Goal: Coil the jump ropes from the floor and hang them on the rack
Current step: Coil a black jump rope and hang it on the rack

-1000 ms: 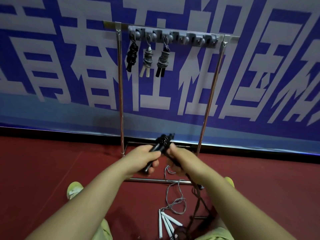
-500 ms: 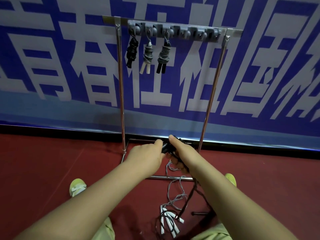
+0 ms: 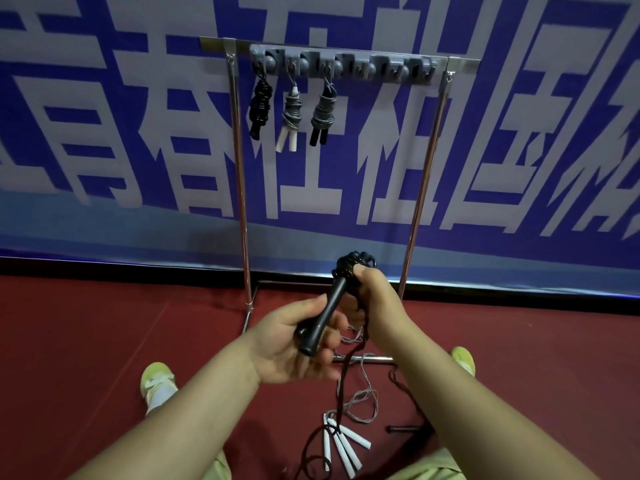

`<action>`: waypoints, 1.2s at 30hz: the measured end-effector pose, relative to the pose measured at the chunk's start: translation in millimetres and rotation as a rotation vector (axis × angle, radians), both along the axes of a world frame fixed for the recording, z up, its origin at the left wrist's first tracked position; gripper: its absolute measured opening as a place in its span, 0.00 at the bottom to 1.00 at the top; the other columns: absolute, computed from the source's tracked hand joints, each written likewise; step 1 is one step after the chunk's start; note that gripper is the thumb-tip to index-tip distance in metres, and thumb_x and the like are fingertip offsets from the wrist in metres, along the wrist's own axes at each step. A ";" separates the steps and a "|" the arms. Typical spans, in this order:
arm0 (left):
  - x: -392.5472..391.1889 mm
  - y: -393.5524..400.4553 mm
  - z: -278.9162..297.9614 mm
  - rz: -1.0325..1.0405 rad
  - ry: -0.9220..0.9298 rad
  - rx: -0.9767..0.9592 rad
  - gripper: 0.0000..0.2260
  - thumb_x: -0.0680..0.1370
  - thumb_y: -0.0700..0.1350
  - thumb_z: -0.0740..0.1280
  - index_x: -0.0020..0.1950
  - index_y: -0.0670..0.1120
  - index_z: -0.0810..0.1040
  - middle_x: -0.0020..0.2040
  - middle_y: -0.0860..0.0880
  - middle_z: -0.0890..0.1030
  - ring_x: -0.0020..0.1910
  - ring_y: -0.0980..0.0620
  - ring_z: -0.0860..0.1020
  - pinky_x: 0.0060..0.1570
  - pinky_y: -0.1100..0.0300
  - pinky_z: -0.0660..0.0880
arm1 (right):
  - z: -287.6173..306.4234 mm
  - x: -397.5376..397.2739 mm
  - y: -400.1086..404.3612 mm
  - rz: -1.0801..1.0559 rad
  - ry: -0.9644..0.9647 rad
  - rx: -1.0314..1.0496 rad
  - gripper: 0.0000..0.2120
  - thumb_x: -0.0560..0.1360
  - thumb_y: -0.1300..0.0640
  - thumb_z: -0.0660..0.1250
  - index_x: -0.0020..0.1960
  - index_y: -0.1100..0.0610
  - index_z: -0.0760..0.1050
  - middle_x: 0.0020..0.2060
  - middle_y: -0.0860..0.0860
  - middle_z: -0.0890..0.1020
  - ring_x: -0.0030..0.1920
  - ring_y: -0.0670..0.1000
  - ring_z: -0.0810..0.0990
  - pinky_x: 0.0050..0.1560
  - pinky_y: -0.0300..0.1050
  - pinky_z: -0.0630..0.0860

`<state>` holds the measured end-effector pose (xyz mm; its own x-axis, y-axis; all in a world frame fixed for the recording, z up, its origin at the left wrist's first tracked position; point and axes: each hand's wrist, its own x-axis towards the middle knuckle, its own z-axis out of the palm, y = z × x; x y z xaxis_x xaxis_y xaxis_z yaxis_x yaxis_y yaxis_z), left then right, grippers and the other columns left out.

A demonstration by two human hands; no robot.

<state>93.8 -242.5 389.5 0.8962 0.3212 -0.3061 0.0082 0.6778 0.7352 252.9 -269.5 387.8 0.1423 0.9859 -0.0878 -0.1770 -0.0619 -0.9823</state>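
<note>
A metal rack (image 3: 346, 62) stands against the banner with three coiled ropes (image 3: 292, 114) hanging from its hooks. In front, the left hand (image 3: 294, 344) grips the black rope's handles (image 3: 325, 317) while the right hand (image 3: 375, 299) pinches its coil (image 3: 349, 265); white-handled ropes (image 3: 341, 445) lie on the floor

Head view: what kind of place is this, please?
Probably a gym or a community sports room. A metal rack holds coiled jump ropes, the floor is dark red, and a big blue banner with large white characters covers the wall.
</note>
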 end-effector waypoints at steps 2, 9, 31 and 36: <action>3.7 -3.9 2.5 0.081 -0.040 -0.028 0.18 0.60 0.52 0.79 0.40 0.42 0.79 0.27 0.49 0.75 0.23 0.54 0.76 0.28 0.56 0.79 | 1.3 1.4 0.5 0.042 -0.013 0.059 0.15 0.69 0.44 0.56 0.35 0.56 0.67 0.24 0.47 0.66 0.24 0.45 0.60 0.26 0.39 0.55; 3.0 3.2 14.5 0.300 0.177 0.386 0.06 0.77 0.44 0.63 0.42 0.43 0.70 0.26 0.50 0.72 0.22 0.55 0.70 0.25 0.62 0.71 | 7.9 4.5 -9.0 0.058 -0.369 0.010 0.27 0.82 0.42 0.47 0.33 0.48 0.75 0.28 0.49 0.69 0.27 0.46 0.63 0.29 0.40 0.61; 13.2 -18.5 34.8 0.248 0.881 1.645 0.11 0.79 0.56 0.59 0.48 0.49 0.69 0.42 0.50 0.78 0.39 0.50 0.76 0.36 0.56 0.68 | 34.7 -6.7 -21.8 -0.166 -0.239 -0.121 0.21 0.75 0.38 0.64 0.42 0.58 0.77 0.27 0.50 0.72 0.26 0.49 0.67 0.31 0.44 0.63; -6.5 -36.1 51.3 0.087 0.327 0.677 0.17 0.73 0.60 0.63 0.46 0.46 0.76 0.37 0.48 0.77 0.36 0.51 0.77 0.38 0.57 0.73 | 58.2 -13.8 -47.1 -0.080 -0.192 0.043 0.17 0.78 0.45 0.60 0.40 0.58 0.73 0.26 0.50 0.70 0.26 0.48 0.65 0.30 0.41 0.62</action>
